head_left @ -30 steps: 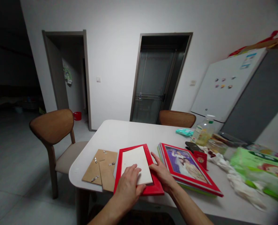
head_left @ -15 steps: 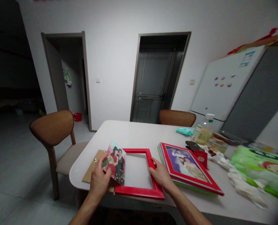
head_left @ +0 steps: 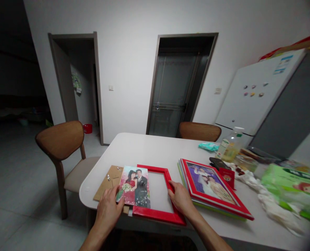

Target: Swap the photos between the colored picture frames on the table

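Note:
My left hand (head_left: 108, 205) grips the left edge of a photo (head_left: 134, 188) of a couple, one in a red dress with a bouquet, one in a dark suit. The photo overlaps the left side of an empty red picture frame (head_left: 159, 213), whose opening shows the white table. My right hand (head_left: 180, 196) holds the frame's right bar, thumb on top. Under and left of the photo lies a brown backing board (head_left: 105, 184) with small metal clips. Right of my right hand, a red-framed wedding picture (head_left: 209, 181) rests on other frames.
On the white table (head_left: 147, 150) stand a bottle (head_left: 230, 144) and a clear jar (head_left: 245, 164) at the right. Nearby are a dark phone (head_left: 219, 163), a red booklet (head_left: 227, 177), crumpled tissues (head_left: 275, 209) and a green tissue pack (head_left: 293, 188). Chairs stand left (head_left: 61, 141) and behind.
The photo has turned from tilted to nearly flat and facing me, shifting right over the frame's left side. My right hand stays on the frame. The camera view has shifted slightly.

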Action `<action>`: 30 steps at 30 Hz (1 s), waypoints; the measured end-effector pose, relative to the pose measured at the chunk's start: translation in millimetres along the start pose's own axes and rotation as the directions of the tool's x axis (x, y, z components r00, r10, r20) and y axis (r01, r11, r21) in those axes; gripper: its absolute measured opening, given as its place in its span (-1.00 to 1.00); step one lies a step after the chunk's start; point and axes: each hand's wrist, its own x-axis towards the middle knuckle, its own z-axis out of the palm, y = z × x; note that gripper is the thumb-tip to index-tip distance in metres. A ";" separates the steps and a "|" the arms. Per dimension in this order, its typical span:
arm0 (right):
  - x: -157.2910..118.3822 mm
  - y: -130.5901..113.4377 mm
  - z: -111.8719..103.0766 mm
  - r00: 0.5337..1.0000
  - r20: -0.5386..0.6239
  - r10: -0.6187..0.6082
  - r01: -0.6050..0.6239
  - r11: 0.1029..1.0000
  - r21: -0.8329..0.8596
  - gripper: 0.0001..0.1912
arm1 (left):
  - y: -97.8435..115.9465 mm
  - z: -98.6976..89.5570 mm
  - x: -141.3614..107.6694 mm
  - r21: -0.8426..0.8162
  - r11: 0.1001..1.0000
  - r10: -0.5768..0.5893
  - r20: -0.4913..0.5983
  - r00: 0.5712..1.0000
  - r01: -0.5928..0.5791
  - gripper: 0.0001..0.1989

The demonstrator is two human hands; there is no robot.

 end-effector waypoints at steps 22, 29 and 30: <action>2.8 -91.5 18.5 0.989 0.139 0.047 -0.146 0.408 0.901 -0.46 | 32.0 19.1 -5.9 -0.133 0.934 0.342 0.061 0.938 -0.332 -0.43; -3.4 -115.7 -19.3 0.999 0.007 -0.033 -0.001 0.168 0.986 -0.43 | 48.9 14.3 15.1 -0.421 0.866 0.184 -0.233 0.955 -0.270 -0.52; -4.3 -112.6 -19.7 1.000 0.020 -0.018 -0.016 0.191 0.981 -0.45 | 50.7 11.9 16.8 -0.503 0.834 0.103 -0.261 0.960 -0.226 -0.56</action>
